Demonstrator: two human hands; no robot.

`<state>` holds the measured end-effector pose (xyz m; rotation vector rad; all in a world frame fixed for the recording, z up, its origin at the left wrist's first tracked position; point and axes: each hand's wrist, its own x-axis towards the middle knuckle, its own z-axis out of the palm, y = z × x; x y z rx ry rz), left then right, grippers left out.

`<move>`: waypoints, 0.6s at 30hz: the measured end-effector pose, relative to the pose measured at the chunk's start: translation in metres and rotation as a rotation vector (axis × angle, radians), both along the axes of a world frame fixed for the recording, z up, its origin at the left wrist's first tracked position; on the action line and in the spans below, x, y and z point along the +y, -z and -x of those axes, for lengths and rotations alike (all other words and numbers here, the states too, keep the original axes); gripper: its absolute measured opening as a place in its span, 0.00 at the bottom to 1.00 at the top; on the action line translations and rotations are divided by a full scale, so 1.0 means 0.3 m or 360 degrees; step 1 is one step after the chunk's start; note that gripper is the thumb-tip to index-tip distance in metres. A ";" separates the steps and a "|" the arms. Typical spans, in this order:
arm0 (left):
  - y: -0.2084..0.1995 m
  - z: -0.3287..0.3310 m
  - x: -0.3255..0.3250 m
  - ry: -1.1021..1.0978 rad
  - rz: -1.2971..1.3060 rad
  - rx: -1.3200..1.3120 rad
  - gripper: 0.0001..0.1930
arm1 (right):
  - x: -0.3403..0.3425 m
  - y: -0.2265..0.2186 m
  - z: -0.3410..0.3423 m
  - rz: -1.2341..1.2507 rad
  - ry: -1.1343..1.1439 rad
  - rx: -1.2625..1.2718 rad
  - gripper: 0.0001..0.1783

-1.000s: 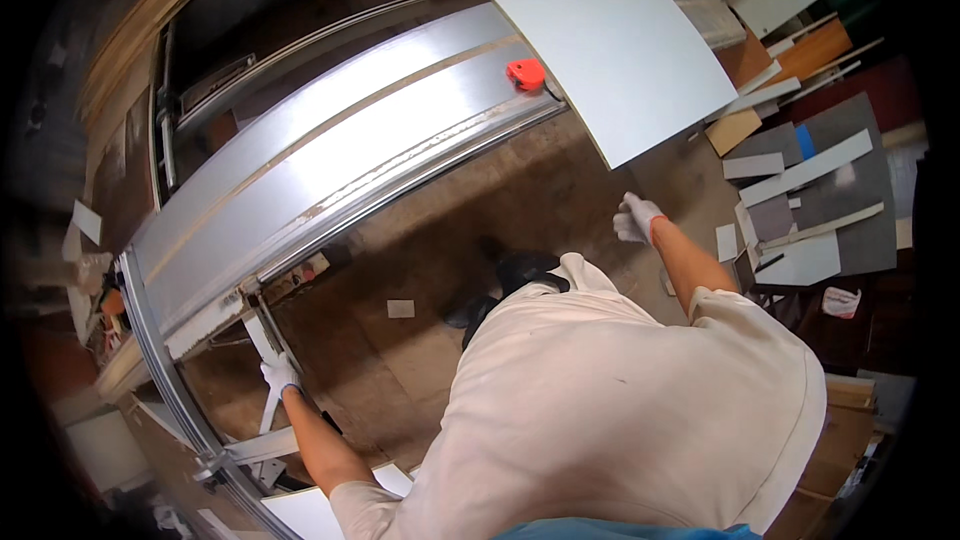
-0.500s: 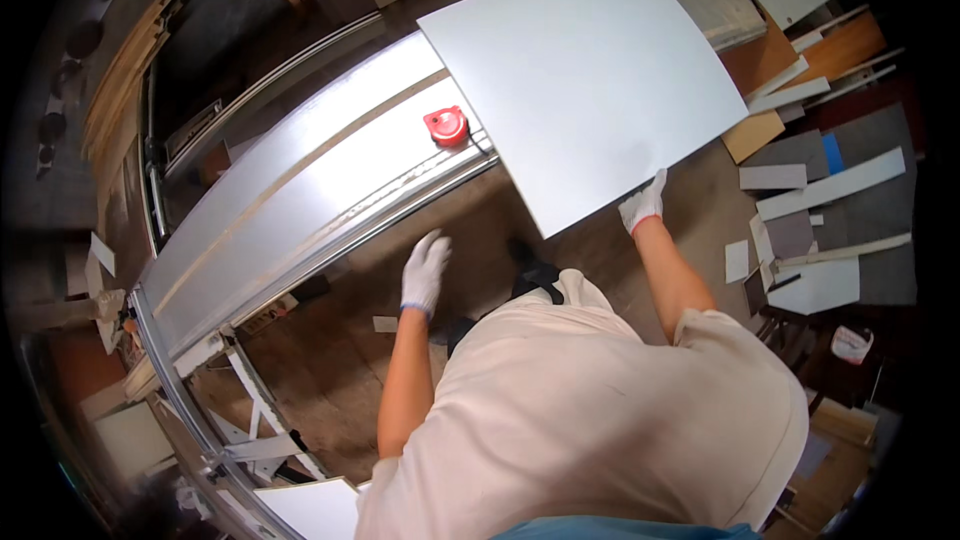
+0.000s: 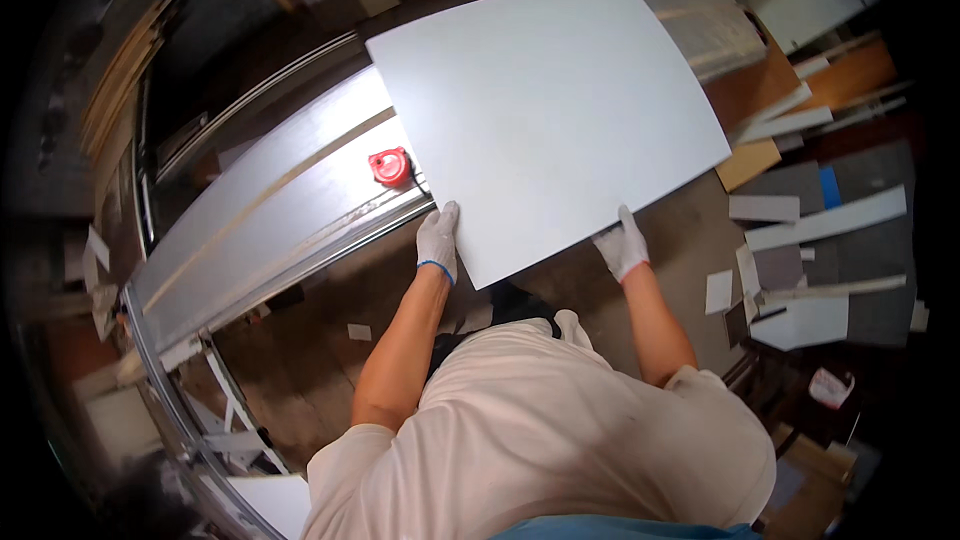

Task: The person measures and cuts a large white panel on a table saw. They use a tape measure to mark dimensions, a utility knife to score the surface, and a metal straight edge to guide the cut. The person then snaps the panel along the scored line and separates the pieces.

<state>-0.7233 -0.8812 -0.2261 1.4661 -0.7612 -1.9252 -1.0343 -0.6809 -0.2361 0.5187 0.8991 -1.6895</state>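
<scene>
A large white rectangular board [image 3: 550, 120] lies over the silver metal table [image 3: 270, 210], its near part jutting past the table's edge toward me. Both my hands wear white knit gloves. My left hand [image 3: 438, 242] grips the board's left edge near its close corner, thumb on top. On the near edge, my right hand [image 3: 623, 245] holds the board with the thumb over the upper face and the fingers hidden beneath. Just left of the board, a red tape measure [image 3: 390, 167] rests on the metal surface.
White and grey board offcuts [image 3: 825, 215] lie piled at the right, with brown wood pieces behind them. A metal rail [image 3: 160, 380] curves along the left side. Thin wooden strips [image 3: 125, 85] lean at the far left. A white tub [image 3: 830, 387] stands at the lower right.
My left hand has moved up from open air and taken hold of the board's left edge. The right hand keeps its grip on the near edge.
</scene>
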 end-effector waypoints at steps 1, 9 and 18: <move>-0.062 -0.005 -0.002 -0.0007 0.0062 0.0006 0.25 | 0.003 -0.015 0.010 -0.0013 -0.0061 0.0152 0.34; -0.404 -0.314 -0.100 -0.0138 0.0145 -0.0462 0.27 | -0.002 -0.051 0.142 -0.0068 0.0181 0.0517 0.47; -0.588 -0.926 0.124 -0.0603 0.0330 -0.1176 0.30 | -0.179 -0.055 -0.294 -0.0154 -0.0314 0.0493 0.42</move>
